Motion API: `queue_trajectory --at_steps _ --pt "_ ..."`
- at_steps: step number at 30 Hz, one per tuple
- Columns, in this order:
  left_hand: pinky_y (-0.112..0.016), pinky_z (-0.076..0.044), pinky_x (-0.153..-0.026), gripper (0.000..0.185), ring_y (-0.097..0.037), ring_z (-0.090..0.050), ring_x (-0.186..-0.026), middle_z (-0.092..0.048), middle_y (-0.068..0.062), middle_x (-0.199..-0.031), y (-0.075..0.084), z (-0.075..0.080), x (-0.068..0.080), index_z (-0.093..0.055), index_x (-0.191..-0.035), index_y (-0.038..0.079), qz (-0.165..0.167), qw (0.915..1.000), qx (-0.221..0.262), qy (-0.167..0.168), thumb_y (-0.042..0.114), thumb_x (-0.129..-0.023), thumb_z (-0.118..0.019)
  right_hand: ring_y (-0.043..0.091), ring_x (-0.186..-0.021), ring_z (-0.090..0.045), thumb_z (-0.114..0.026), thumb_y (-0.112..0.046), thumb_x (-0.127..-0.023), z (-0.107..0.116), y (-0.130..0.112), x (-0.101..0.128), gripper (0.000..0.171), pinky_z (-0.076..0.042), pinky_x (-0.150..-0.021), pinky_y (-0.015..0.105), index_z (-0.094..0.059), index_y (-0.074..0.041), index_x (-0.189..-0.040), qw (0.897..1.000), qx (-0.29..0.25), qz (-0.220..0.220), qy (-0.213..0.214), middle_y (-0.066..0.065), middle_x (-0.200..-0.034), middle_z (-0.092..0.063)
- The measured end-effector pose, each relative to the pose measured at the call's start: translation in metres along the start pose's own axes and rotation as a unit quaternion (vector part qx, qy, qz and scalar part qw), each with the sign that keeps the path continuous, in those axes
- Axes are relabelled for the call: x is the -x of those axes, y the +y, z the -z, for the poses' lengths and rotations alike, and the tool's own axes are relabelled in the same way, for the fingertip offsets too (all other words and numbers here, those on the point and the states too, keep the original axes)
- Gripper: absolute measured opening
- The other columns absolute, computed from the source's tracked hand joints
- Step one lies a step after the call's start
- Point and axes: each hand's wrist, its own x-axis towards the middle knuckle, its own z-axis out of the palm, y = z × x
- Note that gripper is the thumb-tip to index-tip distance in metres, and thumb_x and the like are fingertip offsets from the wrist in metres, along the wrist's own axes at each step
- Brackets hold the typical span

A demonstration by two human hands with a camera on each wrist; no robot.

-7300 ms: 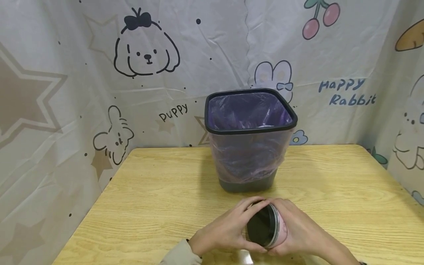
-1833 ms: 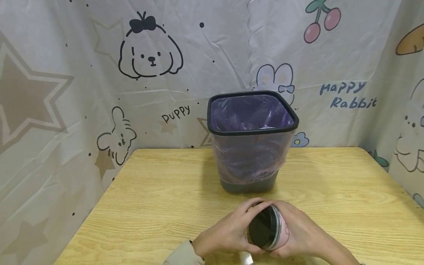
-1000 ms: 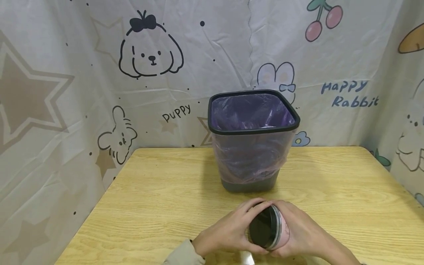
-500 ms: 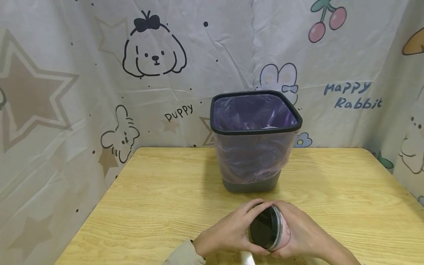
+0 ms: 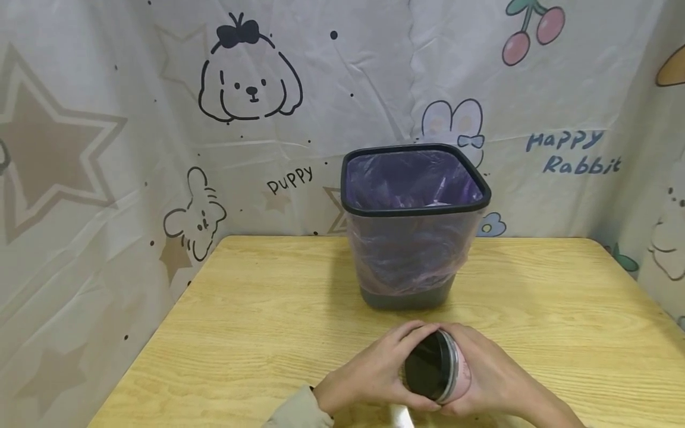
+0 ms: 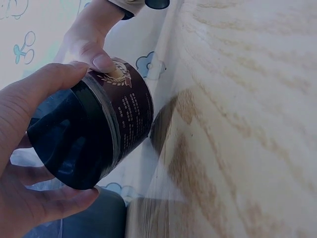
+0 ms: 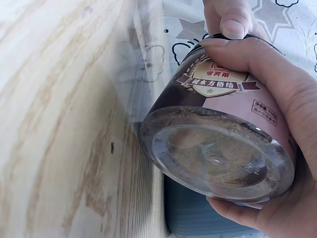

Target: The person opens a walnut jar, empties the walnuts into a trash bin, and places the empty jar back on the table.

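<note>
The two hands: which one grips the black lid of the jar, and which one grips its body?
The left hand curls around the black lid. The right hand holds the labelled jar by its body, near its clear bottom.

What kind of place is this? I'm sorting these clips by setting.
Probably a makeshift indoor recording corner, not a real kitchen: a cartoon-printed cloth backdrop hangs round a bare wooden table with a lined waste bin, where two hands hold a jar.
</note>
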Motion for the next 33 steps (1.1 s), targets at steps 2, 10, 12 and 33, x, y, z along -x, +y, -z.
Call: queue_trajectory --at_steps 2,10,12,33 --pt "-0.019 -0.037 -0.103 0.112 -0.011 -0.044 -0.126 -0.039 -0.005 -0.142 0.0 0.0 -0.001 -0.021 -0.153 0.016 0.003 1.0 -0.005 0.002 0.05 -0.068 -0.084 0.009 -0.098 -0.056 -0.093 -0.053 -0.044 0.0 0.001 0.0 0.103 -0.054 -0.075 0.032 -0.05 -0.015 -0.13 1.0 0.006 0.005 0.004 -0.009 -0.116 -0.058" --pt "-0.019 -0.04 -0.1 0.111 -0.01 -0.047 -0.123 -0.04 -0.003 -0.14 0.0 0.002 0.0 -0.022 -0.153 0.021 0.033 0.9994 0.006 -0.001 0.052 -0.067 -0.084 0.01 -0.098 -0.057 -0.095 -0.044 -0.041 -0.002 0.003 -0.004 0.104 -0.054 -0.075 0.032 -0.051 -0.013 -0.13 0.999 0.014 0.026 0.013 -0.008 -0.116 -0.058" --pt "-0.02 -0.04 -0.101 0.111 -0.01 -0.046 -0.124 -0.039 -0.004 -0.141 -0.001 0.002 0.001 -0.021 -0.153 0.02 0.028 0.9996 0.005 -0.002 0.052 -0.067 -0.084 0.01 -0.099 -0.057 -0.094 -0.046 -0.042 -0.003 0.004 -0.005 0.105 -0.054 -0.076 0.032 -0.05 -0.013 -0.13 0.999 0.012 0.028 0.014 -0.007 -0.116 -0.058" --pt "-0.02 -0.029 -0.109 0.115 -0.011 -0.031 -0.135 -0.028 -0.005 -0.149 -0.006 0.007 0.004 -0.017 -0.154 0.018 -0.036 0.9988 -0.024 -0.023 0.047 -0.067 -0.086 0.003 -0.091 -0.058 -0.091 -0.055 -0.048 -0.013 0.002 -0.007 0.098 -0.053 -0.073 0.027 -0.05 -0.02 -0.13 0.998 -0.057 0.018 0.006 -0.015 -0.114 -0.057"
